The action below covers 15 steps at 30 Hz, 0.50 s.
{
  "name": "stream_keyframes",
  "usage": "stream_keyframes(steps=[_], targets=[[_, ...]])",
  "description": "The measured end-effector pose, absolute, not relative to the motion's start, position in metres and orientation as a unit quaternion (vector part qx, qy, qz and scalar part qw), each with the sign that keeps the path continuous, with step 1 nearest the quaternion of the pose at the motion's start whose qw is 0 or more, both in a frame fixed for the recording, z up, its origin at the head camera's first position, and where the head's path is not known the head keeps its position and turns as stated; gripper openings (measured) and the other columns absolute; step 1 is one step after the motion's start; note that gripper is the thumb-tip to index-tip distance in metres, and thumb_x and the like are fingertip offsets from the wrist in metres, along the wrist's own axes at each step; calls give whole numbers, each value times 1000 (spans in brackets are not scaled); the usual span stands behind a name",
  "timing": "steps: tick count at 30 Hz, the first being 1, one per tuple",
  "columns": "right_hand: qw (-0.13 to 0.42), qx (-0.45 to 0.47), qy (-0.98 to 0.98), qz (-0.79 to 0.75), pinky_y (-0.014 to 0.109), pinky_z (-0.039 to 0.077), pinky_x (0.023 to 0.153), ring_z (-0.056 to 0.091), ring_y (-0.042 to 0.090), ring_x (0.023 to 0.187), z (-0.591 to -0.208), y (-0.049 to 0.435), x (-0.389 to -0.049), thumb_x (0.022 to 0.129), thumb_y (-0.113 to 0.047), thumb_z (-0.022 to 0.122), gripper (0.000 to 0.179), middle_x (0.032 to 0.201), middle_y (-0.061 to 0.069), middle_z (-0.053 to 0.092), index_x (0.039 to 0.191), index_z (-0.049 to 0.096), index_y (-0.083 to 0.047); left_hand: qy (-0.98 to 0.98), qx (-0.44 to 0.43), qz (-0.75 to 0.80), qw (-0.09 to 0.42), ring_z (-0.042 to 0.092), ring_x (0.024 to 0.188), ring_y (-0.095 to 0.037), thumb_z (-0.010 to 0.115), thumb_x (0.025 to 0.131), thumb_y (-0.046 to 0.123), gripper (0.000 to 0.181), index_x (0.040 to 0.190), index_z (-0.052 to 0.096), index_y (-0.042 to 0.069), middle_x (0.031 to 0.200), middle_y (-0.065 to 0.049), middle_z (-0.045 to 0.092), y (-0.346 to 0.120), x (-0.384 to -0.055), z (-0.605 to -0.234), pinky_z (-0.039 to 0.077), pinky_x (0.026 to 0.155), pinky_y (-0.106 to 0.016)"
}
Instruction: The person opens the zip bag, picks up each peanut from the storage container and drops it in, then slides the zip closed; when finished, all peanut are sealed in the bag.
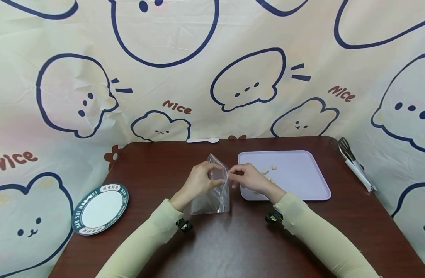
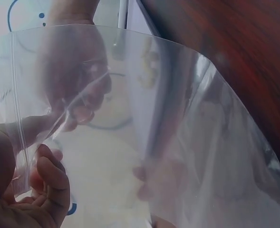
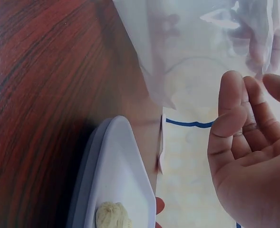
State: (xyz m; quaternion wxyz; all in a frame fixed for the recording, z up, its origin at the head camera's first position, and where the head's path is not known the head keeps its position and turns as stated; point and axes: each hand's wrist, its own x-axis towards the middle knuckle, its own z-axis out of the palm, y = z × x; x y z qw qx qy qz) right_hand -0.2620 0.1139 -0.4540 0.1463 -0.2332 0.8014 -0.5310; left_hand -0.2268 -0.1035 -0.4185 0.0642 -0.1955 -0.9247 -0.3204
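A clear zip bag [image 1: 212, 204] stands upright over the brown table, its zip strip running along the opening. My left hand [image 1: 203, 179] holds it near the mouth; in the left wrist view, the thumb and fingers [image 2: 52, 185] pinch the plastic at the zip strip. On the other side, my right hand [image 1: 249, 177] pinches the bag's edge between thumb and forefinger, the other fingers [image 3: 227, 123] loosely bent. Beside that hand lies a pale lilac tray [image 1: 299, 173] bearing several small cream-coloured lumpy pieces [image 3: 112, 215]. The bag looks flat, with no contents visible.
A green-rimmed white plate [image 1: 100, 209] lies at the table's left edge. At the back edge is a white spoon [image 1: 203, 140]. Utensils with white handles [image 1: 359, 175], one with a dark whisk-like head, lie along the right edge. A patterned cloth [image 1: 247, 34] hangs behind the table.
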Motion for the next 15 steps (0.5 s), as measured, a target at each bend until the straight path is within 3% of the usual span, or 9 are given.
stream_keyframes(steps=[15], targets=[[130, -230, 790, -552, 22, 42, 52, 61, 51, 77, -454, 110, -261, 100, -20, 61, 14, 75, 5, 68, 97, 70, -11, -908, -195, -368, 52, 45, 61, -10, 86, 79, 26, 40, 115, 72, 18, 74, 1, 52, -106, -228, -414, 36, 52, -24]])
